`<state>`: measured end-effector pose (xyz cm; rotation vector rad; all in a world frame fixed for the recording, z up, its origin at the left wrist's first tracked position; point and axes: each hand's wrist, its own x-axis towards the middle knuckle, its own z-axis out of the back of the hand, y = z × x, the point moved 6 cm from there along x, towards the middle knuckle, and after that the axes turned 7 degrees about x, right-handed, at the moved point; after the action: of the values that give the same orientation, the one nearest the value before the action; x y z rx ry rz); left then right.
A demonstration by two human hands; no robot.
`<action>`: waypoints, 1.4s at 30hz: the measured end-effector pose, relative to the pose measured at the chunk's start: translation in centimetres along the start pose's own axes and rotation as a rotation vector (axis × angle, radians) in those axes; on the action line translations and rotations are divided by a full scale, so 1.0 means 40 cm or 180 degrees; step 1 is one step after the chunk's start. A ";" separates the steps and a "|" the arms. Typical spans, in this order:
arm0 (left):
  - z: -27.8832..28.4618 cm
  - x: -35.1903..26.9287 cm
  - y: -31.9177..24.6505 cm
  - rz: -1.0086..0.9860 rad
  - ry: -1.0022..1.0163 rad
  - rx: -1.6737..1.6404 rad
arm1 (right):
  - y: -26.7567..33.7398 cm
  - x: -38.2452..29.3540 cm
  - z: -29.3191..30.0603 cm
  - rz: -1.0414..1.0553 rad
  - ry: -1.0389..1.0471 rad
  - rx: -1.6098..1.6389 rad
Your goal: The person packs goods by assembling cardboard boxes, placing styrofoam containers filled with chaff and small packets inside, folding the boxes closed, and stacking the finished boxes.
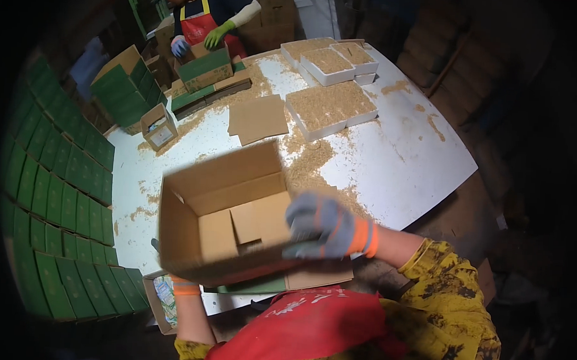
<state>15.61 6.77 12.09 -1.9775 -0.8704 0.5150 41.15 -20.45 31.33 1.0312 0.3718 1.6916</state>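
Observation:
An open, empty cardboard box [248,212] is tilted in front of me over the near edge of the white table [404,175]. My right hand [322,227], in a grey and orange glove and blurred, grips the box's right side. At the box's lower left is my left hand [178,279], gloved too; most of it is hidden behind the box, with only the orange cuff and a bit of a finger showing. Beneath the box lie flattened green and brown cartons [318,275]. Farther off, flat cardboard sheets [258,118] rest on the table.
White trays [319,128] heaped with sawdust-like shavings stand at the back. Green boxes [61,189] are stacked along the left. A small carton [159,128] and an open carton of packets [165,300] are nearby. Across the table, a co-worker [206,27] handles a green box [206,70].

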 end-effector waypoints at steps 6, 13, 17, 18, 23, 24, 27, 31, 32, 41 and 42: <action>-0.200 -0.047 -0.148 -0.0657 0.0460 0.4848 | -0.173 -0.108 -0.043 -0.1234 0.0392 0.3530; -0.052 -0.037 -0.055 0.0454 -0.1042 0.2957 | -1.153 -0.204 0.284 -0.3256 -0.1494 -0.1097; -0.093 -0.045 -0.074 0.0961 -0.1001 0.3538 | -1.237 -0.220 0.293 -0.3560 -0.0986 -0.1314; -0.133 -0.053 -0.078 0.0998 -0.1152 0.3017 | -1.205 -0.233 0.282 -0.3476 -0.1001 -0.1296; -0.118 -0.044 -0.081 0.0823 -0.0932 0.3566 | -1.001 -0.525 0.251 -0.2586 -0.1493 -0.1442; -0.113 -0.047 -0.070 0.0780 -0.0959 0.3051 | -0.929 -0.599 0.240 -0.2478 -0.1491 -0.1584; -0.234 -0.040 -0.023 0.1171 -0.0769 0.1681 | -0.729 -0.820 0.220 -0.2734 -0.1534 -0.1171; -0.324 -0.036 -0.030 0.1369 -0.0536 0.1740 | -0.605 -1.071 0.147 -0.3464 -0.2920 -0.0322; -0.314 -0.031 -0.028 0.1399 -0.0492 0.1713 | -0.574 -1.090 0.162 -0.3044 -0.3793 -0.0069; -0.209 -0.006 -0.031 0.1238 -0.0829 0.2091 | -0.543 -1.230 0.080 -0.2993 -0.4010 0.0701; -0.139 -0.015 -0.040 0.1318 -0.0962 0.2099 | -0.537 -1.180 0.064 -0.2584 -0.4673 0.2046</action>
<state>18.18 3.80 16.36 -1.4730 -0.3738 1.1948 59.18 -55.02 -2.98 1.9251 0.2535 -0.1572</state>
